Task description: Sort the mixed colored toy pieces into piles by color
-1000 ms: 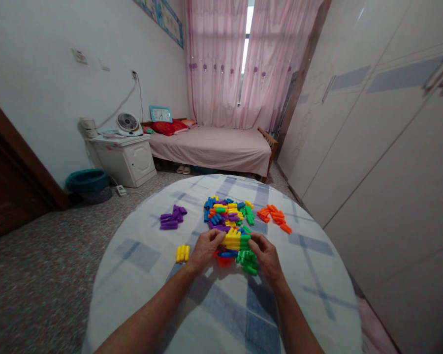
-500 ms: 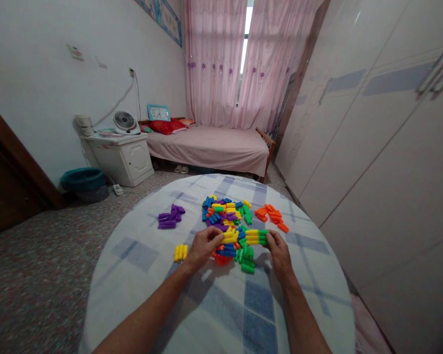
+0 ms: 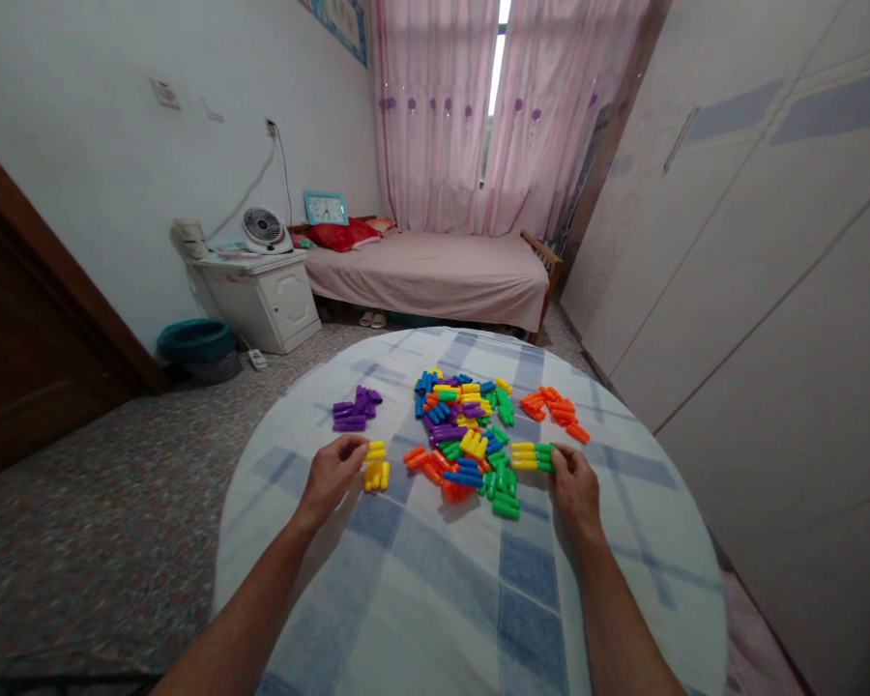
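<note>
Fingers (image 3: 354, 444) of the left hand (image 3: 332, 474) pinch yellow pieces (image 3: 376, 450) left of the mixed pile (image 3: 460, 401); the right hand (image 3: 577, 483) grips a yellow-green block (image 3: 531, 457) to its right; the far-left bin's (image 3: 195, 340) contents are unclear.

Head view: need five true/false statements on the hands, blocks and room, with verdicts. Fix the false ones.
1. The right hand holds a yellow-and-green piece. True.
2. The left hand holds a purple piece. False: it holds a yellow piece.
3. The orange pile lies to the right of the mixed pile. True.
4. The purple pile lies between the mixed pile and the orange pile. False: it lies to the left of the mixed pile.
5. The fan stands on the bed. False: it stands on the white cabinet.
</note>
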Available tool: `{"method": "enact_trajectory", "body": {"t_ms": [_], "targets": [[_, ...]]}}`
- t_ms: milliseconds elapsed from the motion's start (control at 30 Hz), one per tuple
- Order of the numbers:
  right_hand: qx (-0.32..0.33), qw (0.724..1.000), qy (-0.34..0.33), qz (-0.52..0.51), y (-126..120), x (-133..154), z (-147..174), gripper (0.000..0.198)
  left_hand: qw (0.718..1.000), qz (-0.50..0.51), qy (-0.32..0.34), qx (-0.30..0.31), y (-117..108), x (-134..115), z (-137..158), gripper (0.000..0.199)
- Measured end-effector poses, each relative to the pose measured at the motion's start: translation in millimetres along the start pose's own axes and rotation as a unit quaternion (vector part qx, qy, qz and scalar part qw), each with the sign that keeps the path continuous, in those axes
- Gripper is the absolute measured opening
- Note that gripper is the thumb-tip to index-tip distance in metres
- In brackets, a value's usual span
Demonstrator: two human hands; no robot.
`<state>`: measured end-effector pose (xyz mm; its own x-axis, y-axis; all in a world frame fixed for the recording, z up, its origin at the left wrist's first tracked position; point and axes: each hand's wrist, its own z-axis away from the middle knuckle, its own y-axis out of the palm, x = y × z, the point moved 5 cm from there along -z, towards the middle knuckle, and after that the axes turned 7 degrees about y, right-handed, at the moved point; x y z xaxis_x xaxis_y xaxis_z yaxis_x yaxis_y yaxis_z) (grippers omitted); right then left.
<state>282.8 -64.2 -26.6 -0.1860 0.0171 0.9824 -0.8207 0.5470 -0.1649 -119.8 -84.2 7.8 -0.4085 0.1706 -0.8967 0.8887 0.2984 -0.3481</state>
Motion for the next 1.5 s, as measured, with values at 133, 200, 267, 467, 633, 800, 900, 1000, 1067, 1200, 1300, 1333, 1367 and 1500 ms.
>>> {"method": "enact_trajectory", "body": {"t_ms": [133,200,267,467,633,800,900,1000,1067,1200,1300,1333,1367,1500], "targets": [[0.005,0.999,0.035,0.009,-0.3,2.8,2.0,0.039,1.0,-0.024,-0.009,0.004,6.7,12.6,2.6,0.029],[0.003,0.999,0.049,-0.02,-0.8,4.2,2.3,0.04,0.999,-0.052,-0.006,0.007,9.9,15.7,2.7,0.029],[-0.001,0.997,0.059,-0.053,-1.1,6.2,2.5,0.042,0.995,-0.1,0.025,-0.009,8.7,13.1,2.3,0.029],[0.077,0.992,0.045,-0.084,10.2,23.1,10.3,0.05,0.985,-0.101,0.137,-0.033,19.8,-35.6,6.9,0.028],[0.152,0.985,0.004,-0.079,22.3,37.1,24.9,0.045,0.981,0.049,0.129,0.135,85.2,-91.7,23.6,0.024],[0.224,0.97,-0.007,-0.097,31.8,40.6,34.1,0.04,0.972,0.091,0.081,0.201,138.7,-112.9,36.2,0.039],[0.248,0.964,-0.007,-0.1,34.0,42.8,37.1,0.038,0.971,0.07,0.076,0.215,149.8,-113.8,37.0,0.03],[0.257,0.961,-0.021,-0.096,33.9,49.5,40.7,0.037,0.963,0.078,0.027,0.257,154.7,-108.9,37.2,0.024],[0.258,0.962,-0.03,-0.085,34.1,55.5,45.0,0.037,0.955,0.115,-0.004,0.273,157.3,-105.7,38.1,0.026],[0.256,0.965,-0.036,-0.053,40.1,65.3,57.6,0.038,0.942,0.194,-0.025,0.274,165.7,-100.0,43.3,0.034],[0.23,0.972,-0.049,-0.029,40.9,64.9,57.0,0.036,0.945,0.195,-0.033,0.262,170.4,-93.6,49.1,0.034],[0.205,0.977,-0.046,-0.027,36.8,61.6,51.5,0.037,0.945,0.19,-0.036,0.262,170.5,-91.3,51.1,0.033],[0.169,0.984,-0.039,-0.029,29.5,56.7,43.2,0.039,0.946,0.185,-0.042,0.265,169.3,-88.8,53.1,0.033],[-0.048,0.999,0.007,0.01,-23.1,29.5,2.1,0.047,0.96,0.116,-0.022,0.252,142.7,-80.2,54.0,0.032]]}}
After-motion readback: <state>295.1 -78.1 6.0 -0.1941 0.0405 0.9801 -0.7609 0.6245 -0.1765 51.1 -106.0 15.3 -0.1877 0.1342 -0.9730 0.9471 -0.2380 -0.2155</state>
